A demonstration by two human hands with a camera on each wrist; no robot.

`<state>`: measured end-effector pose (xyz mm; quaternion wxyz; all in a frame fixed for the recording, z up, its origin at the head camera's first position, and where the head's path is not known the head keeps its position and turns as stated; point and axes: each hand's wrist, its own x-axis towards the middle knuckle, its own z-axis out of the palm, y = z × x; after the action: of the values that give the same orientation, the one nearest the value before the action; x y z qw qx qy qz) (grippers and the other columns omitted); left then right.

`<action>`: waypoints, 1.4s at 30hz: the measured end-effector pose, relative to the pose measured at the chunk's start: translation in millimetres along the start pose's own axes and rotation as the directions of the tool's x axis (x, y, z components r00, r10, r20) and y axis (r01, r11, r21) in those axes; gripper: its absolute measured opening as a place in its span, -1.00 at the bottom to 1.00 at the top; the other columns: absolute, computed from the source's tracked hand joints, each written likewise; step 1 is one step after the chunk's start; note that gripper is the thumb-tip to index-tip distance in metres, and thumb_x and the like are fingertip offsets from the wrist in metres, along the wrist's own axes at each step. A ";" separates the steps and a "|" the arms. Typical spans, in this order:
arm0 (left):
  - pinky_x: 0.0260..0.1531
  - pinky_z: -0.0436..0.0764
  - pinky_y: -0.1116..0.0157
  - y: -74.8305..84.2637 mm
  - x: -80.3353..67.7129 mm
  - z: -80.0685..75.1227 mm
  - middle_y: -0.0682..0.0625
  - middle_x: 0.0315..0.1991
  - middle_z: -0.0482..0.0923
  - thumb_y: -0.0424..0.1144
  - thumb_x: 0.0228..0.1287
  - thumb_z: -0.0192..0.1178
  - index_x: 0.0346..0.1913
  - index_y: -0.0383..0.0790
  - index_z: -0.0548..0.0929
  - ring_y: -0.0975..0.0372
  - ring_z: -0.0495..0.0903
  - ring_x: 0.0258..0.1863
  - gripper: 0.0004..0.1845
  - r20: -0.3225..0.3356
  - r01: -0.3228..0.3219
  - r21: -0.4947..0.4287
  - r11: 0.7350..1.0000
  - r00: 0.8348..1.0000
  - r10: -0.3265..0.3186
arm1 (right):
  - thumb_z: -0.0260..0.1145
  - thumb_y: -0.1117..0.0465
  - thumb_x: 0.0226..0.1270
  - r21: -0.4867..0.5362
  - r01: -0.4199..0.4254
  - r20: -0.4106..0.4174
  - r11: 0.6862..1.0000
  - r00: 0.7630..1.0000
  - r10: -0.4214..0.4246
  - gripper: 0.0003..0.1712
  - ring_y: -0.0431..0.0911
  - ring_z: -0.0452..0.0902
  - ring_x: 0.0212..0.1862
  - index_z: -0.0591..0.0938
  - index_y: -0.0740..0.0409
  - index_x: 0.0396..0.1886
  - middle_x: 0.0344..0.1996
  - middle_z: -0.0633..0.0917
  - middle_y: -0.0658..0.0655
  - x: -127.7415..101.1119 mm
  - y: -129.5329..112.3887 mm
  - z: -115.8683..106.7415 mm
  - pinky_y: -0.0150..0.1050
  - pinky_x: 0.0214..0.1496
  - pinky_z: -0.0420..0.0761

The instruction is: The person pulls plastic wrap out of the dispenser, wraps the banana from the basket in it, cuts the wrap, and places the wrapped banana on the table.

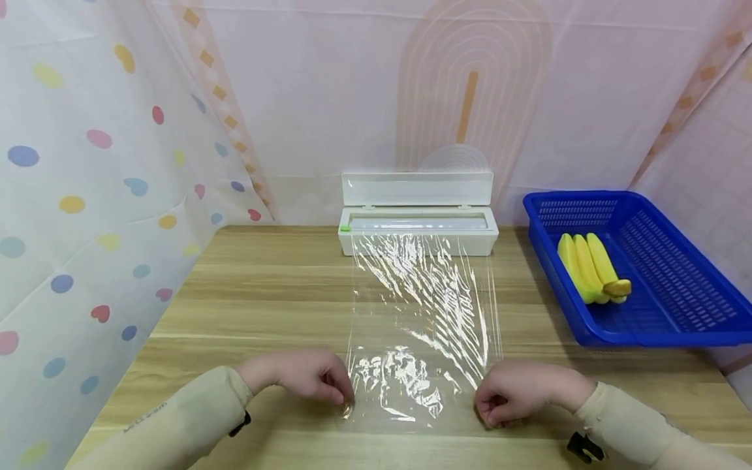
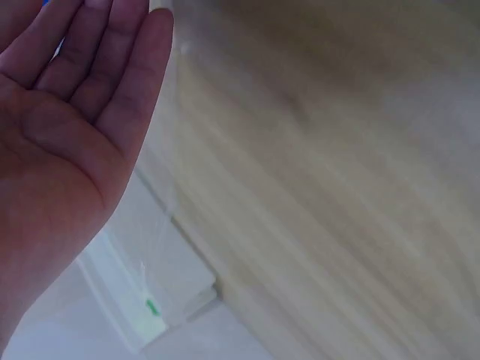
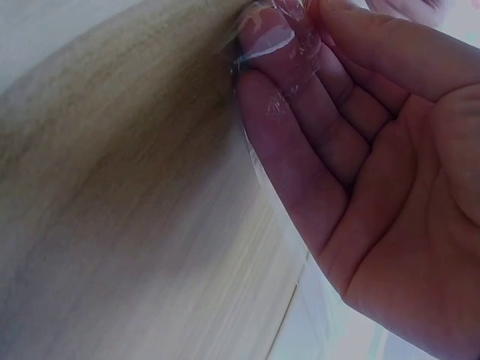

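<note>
**Film sheet drawn across table, both hands at its near corners**

The cling film (image 1: pixel 420 320) runs as one clear sheet from the white dispenser box (image 1: pixel 418 230), whose lid stands open at the far edge of the wooden table (image 1: pixel 252 307). It lies wrinkled along the tabletop toward the person.

The left hand (image 1: pixel 314 374) sits at the sheet's near left corner. From the head view its fingertips meet the film edge, yet the left wrist view shows fingers fairly straight, so a pinch cannot be confirmed. The right hand (image 1: pixel 512 391) is at the near right corner. The right wrist view shows film clinging over its curled fingers (image 3: pixel 281 71), which reads as a pinch on the edge.

A blue basket (image 1: pixel 675 326) stands well apart to the right and holds a bunch of bananas (image 1: pixel 590 267).

Risks, as judged: uneven pull from the two corners would likely skew the sheet or fold it onto itself, and the wrinkles already present suggest it sticks readily. A hard tug could drag the light dispenser forward. Film adhering to the right fingers may bunch on release.

Limits: the film's near edge is hard to trace against the wood. Both wrist views are blurred, thumbs are mostly out of sight, and any cutter on the dispenser cannot be made out.
</note>
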<state>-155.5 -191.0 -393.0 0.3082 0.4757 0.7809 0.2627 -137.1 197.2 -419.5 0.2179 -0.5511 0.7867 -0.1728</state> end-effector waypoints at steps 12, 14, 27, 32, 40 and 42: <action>0.03 0.63 0.10 -12.2 23.8 -27.6 -0.11 -0.08 0.71 -0.32 0.31 0.29 -0.03 -0.34 0.72 0.08 0.67 -0.06 -0.77 -0.406 0.188 0.324 0.927 0.913 -0.043 | 0.37 0.23 0.25 0.013 -0.016 -0.008 1.000 1.000 0.016 -0.79 -0.58 0.26 -0.56 0.59 -0.07 -0.55 -0.65 0.44 -0.36 -0.2 -0.7 2.0 -0.66 -0.50 0.31; 0.09 0.60 0.06 -14.6 29.1 -25.4 -0.15 -0.03 0.69 -0.28 0.32 0.29 0.01 -0.36 0.69 0.02 0.65 0.00 -0.72 -0.422 0.208 0.376 0.903 0.906 -0.033 | 0.37 0.23 0.25 0.009 -0.011 -0.010 1.000 1.000 0.011 -0.79 -0.58 0.25 -0.56 0.59 -0.07 -0.55 -0.65 0.44 -0.36 -0.1 -0.4 2.3 -0.67 -0.50 0.30; 0.25 0.47 0.10 -24.6 48.0 -2.0 -0.26 0.28 0.46 -0.02 0.22 0.36 0.23 -0.41 0.55 -0.04 0.50 0.22 -0.36 -0.312 0.185 0.595 0.782 0.950 0.013 | 0.37 0.24 0.25 0.016 -0.010 -0.015 1.000 1.000 0.010 -0.78 -0.59 0.24 -0.57 0.58 -0.07 -0.56 -0.66 0.43 -0.36 -0.7 0.1 3.2 -0.66 -0.53 0.29; 0.28 0.41 0.07 -28.6 46.7 2.6 -0.28 0.34 0.38 0.08 0.17 0.35 0.29 -0.43 0.48 -0.06 0.41 0.31 -0.22 -0.298 0.192 0.599 0.777 0.955 -0.006 | 0.37 0.24 0.23 0.008 -0.009 -0.020 1.000 1.000 0.010 -0.78 -0.58 0.22 -0.56 0.57 -0.07 -0.57 -0.67 0.41 -0.37 -1.5 -0.6 2.6 -0.66 -0.54 0.26; 0.31 0.38 0.05 -33.1 43.8 5.0 -0.33 0.36 0.33 0.12 0.16 0.34 0.31 -0.45 0.45 -0.11 0.37 0.33 -0.17 -0.256 0.173 0.607 0.776 0.967 -0.016 | 0.39 0.25 0.23 0.042 -0.001 -0.016 0.999 1.000 0.001 -0.87 -0.57 0.28 -0.50 0.64 -0.05 -0.46 -0.60 0.47 -0.36 -3.1 1.1 1.6 -0.66 -0.47 0.33; 0.32 0.37 0.06 -32.5 42.7 5.1 -0.34 0.35 0.34 0.11 0.16 0.34 0.30 -0.46 0.46 -0.11 0.36 0.34 -0.18 -0.244 0.166 0.613 0.773 0.970 -0.014 | 0.38 0.25 0.24 0.069 0.003 -0.021 0.998 1.000 -0.001 -0.92 -0.57 0.32 -0.46 0.66 -0.03 -0.40 -0.55 0.51 -0.35 -4.1 1.2 0.9 -0.66 -0.43 0.38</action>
<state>-185.9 -165.0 -429.2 0.0533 0.4799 0.8754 0.0241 -136.3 201.5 -420.3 0.2284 -0.5423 0.7820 -0.2055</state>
